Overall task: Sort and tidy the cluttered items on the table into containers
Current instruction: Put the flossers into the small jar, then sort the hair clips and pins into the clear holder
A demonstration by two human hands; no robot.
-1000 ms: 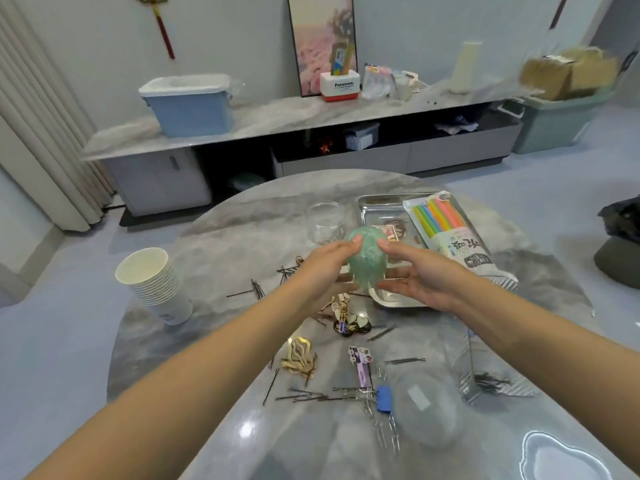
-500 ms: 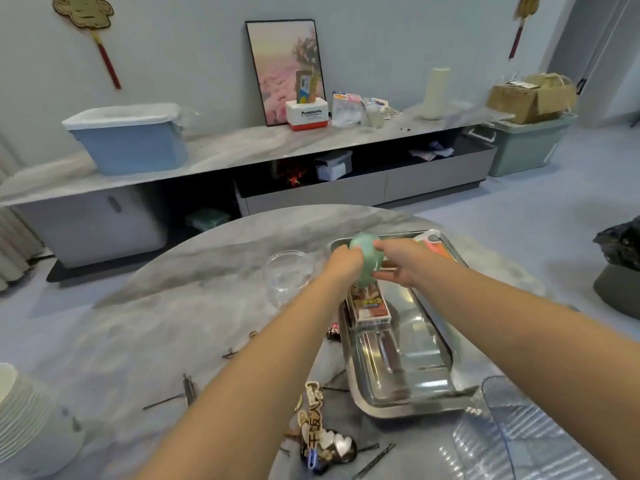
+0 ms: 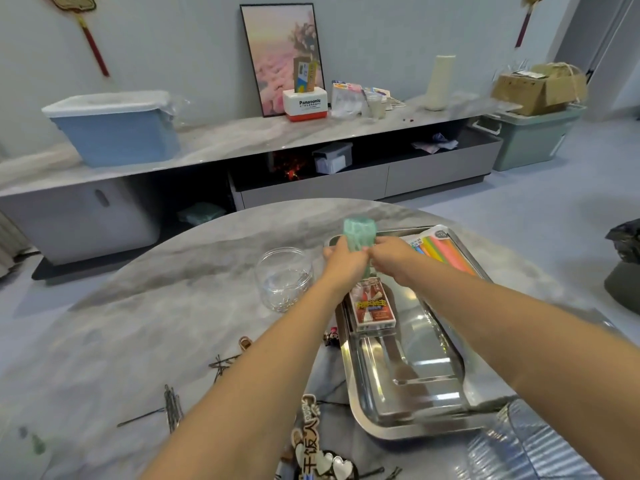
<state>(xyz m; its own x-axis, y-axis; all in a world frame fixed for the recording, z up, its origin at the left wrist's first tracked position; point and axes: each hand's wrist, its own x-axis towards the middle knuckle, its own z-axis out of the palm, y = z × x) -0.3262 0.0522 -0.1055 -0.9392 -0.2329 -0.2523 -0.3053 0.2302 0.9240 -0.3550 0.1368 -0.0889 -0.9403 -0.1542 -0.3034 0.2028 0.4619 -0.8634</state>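
Both of my hands hold a pale green roll (image 3: 359, 233) upright over the far end of the steel tray (image 3: 398, 431). My left hand (image 3: 341, 259) grips its left side and my right hand (image 3: 389, 252) pinches its lower right. In the tray lie a red and yellow card pack (image 3: 372, 306) and a packet of coloured sticks (image 3: 440, 249). A clear round jar (image 3: 284, 280) stands on the marble table (image 3: 138, 323) left of the tray. Black hairpins (image 3: 173, 407) and keychain charms (image 3: 315, 452) lie scattered on the near table.
A clear plastic container (image 3: 540, 445) sits at the near right. Behind the table runs a long low cabinet (image 3: 242, 143) with a blue lidded bin (image 3: 117, 128), a framed picture and small boxes. A green bin (image 3: 530, 140) with a cardboard box stands at the far right.
Both hands carried the green roll away from me, from above the table's middle to the far end of the tray, and raised it upright. The view came closer to the tray.
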